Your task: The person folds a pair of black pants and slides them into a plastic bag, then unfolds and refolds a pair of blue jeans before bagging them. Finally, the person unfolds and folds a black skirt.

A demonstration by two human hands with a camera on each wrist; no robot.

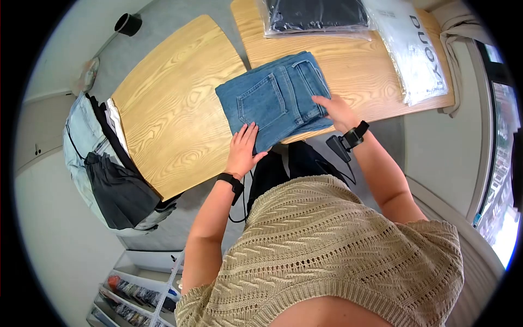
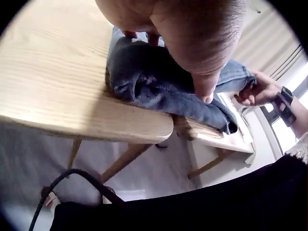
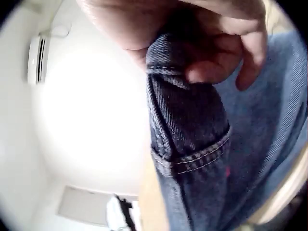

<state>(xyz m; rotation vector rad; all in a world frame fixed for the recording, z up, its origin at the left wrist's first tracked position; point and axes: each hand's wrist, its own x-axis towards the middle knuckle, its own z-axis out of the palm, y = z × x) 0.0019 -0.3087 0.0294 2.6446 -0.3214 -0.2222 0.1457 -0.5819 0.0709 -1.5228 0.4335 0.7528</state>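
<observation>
A folded pair of blue jeans [image 1: 261, 101] lies on the wooden table, back pocket facing up, near the edge closest to the person. My left hand [image 1: 243, 152] rests on its lower left corner with fingers laid straight over the denim; in the left wrist view the thumb sits at the folded side. At the opposite side, my right hand [image 1: 340, 113] pinches the waistband end. The right wrist view shows that denim edge [image 3: 187, 120] between thumb and curled fingers, and the left wrist view shows it lifted a little there.
Clear plastic bags [image 1: 411, 54] lie on the right tabletop, beside a bagged dark garment [image 1: 318, 15]. A gap divides the two wooden tabletops [image 1: 180, 82]. Clothes [image 1: 117, 185] hang over the left edge. Shelves [image 1: 136, 289] stand at lower left, and a black bin [image 1: 128, 24] on the floor.
</observation>
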